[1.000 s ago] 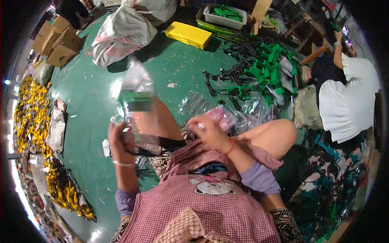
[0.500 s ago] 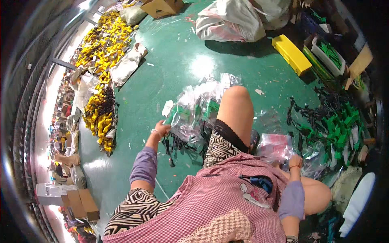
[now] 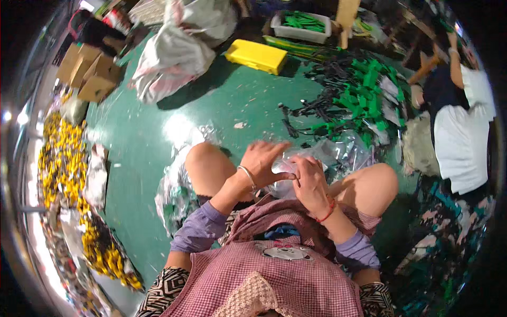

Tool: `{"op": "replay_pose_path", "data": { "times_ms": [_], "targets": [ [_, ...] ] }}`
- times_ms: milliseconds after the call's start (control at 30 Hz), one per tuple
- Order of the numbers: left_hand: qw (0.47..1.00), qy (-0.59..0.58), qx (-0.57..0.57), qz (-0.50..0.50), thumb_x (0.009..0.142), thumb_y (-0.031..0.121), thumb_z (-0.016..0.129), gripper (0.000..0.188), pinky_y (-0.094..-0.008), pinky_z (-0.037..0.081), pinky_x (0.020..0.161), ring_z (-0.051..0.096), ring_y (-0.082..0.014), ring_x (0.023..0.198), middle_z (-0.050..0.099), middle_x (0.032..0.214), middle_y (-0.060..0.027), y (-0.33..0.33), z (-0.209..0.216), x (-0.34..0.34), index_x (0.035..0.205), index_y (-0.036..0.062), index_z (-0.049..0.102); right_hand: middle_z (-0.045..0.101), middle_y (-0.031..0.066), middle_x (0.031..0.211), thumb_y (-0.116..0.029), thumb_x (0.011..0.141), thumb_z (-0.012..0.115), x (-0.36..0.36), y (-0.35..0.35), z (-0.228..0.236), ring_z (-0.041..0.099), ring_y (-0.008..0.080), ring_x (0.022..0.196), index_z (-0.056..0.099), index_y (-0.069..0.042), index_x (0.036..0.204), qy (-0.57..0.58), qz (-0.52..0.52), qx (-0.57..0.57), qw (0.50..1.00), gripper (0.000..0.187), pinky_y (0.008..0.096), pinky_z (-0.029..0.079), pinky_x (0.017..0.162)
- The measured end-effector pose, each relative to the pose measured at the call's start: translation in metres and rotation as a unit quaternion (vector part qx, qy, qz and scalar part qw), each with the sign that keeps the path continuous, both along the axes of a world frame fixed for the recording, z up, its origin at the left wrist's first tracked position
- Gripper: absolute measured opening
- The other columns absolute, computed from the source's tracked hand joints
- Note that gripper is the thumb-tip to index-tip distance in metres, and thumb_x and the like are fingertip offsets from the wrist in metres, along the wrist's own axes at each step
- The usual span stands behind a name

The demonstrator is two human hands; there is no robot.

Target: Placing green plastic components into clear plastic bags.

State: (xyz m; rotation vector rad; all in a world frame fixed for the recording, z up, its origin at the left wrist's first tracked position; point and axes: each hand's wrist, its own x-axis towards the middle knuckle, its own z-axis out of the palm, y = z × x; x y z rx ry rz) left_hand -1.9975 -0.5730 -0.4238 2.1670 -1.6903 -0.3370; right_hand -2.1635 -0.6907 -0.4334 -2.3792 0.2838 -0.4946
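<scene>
Both hands are raised close together above my lap. My left hand (image 3: 262, 162) has its fingers stretched out, and its thumb reaches to the fingertips of my right hand. My right hand (image 3: 311, 185) has bent fingers pinched together beside that thumb; what they hold, if anything, is hard to make out. Clear plastic with some pink (image 3: 285, 160) shows behind and between the hands. Clear plastic bags (image 3: 348, 149) lie on the floor past my right hand. Beside my left knee, more clear bags (image 3: 171, 196) show bits of green inside.
A heap of green parts with black cords (image 3: 364, 98) lies ahead right. Farther off are a yellow box (image 3: 257, 56), a white bin (image 3: 301, 35) of green pieces and a white sack (image 3: 171, 63). Yellow parts (image 3: 63, 158) line the left. Another person's white clothing (image 3: 462, 145) shows at right.
My left hand has left the bagged green parts and my right hand the pink-and-clear plastic; they have come together above my lap. The view has turned to the right.
</scene>
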Motion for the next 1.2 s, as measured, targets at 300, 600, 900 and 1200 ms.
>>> {"op": "replay_pose_path", "data": {
  "times_ms": [300, 600, 900, 1200],
  "targets": [
    [0.862, 0.474, 0.111, -0.138, 0.089, 0.019, 0.07, 0.037, -0.0377, 0.049, 0.094, 0.06, -0.0344, 0.111, 0.061, 0.122, -0.0194, -0.158, -0.079, 0.028, 0.121, 0.0019, 0.061, 0.054, 0.0083, 0.094, -0.01, 0.094, 0.056, -0.082, -0.145, 0.011, 0.055, 0.0218, 0.086, 0.06, -0.004, 0.104, -0.13, -0.414, 0.336, 0.836, 0.012, 0.0307, 0.045, 0.074],
    [0.916, 0.111, 0.382, 0.046, 0.086, 0.044, 0.062, 0.053, -0.0439, 0.048, 0.097, 0.062, -0.0349, 0.11, 0.064, 0.118, -0.0223, -0.36, -0.326, -0.019, 0.114, -0.0002, 0.063, 0.061, 0.0077, 0.083, -0.021, 0.094, 0.058, -0.104, -0.123, -0.016, 0.058, 0.0144, 0.071, 0.061, -0.003, 0.102, -0.364, -0.399, 0.649, 0.535, 0.02, 0.0259, 0.048, 0.059],
    [0.957, 0.236, 0.17, 0.018, 0.085, 0.053, 0.065, 0.052, -0.0452, 0.05, 0.071, 0.065, -0.0381, 0.083, 0.067, 0.088, -0.023, -0.277, -0.305, 0.011, 0.098, 0.0024, 0.068, 0.056, 0.0051, 0.076, -0.035, 0.083, 0.063, -0.075, -0.152, -0.004, 0.052, 0.0128, 0.061, 0.06, -0.002, 0.094, -0.249, -0.417, 0.625, 0.612, 0.035, 0.026, 0.043, 0.049],
    [0.371, 0.817, 0.242, 0.369, 0.091, 0.05, 0.061, 0.048, -0.0314, 0.044, 0.049, 0.051, -0.0162, 0.051, 0.062, 0.073, -0.0051, -0.088, -0.086, -0.058, 0.1, 0.0029, 0.063, 0.038, -0.0044, 0.07, -0.023, 0.09, 0.06, -0.083, -0.137, 0.036, 0.037, 0.0019, 0.054, 0.056, -0.006, 0.114, -0.3, -0.305, 0.713, 0.556, 0.03, 0.0222, 0.04, 0.047]
  ]
}}
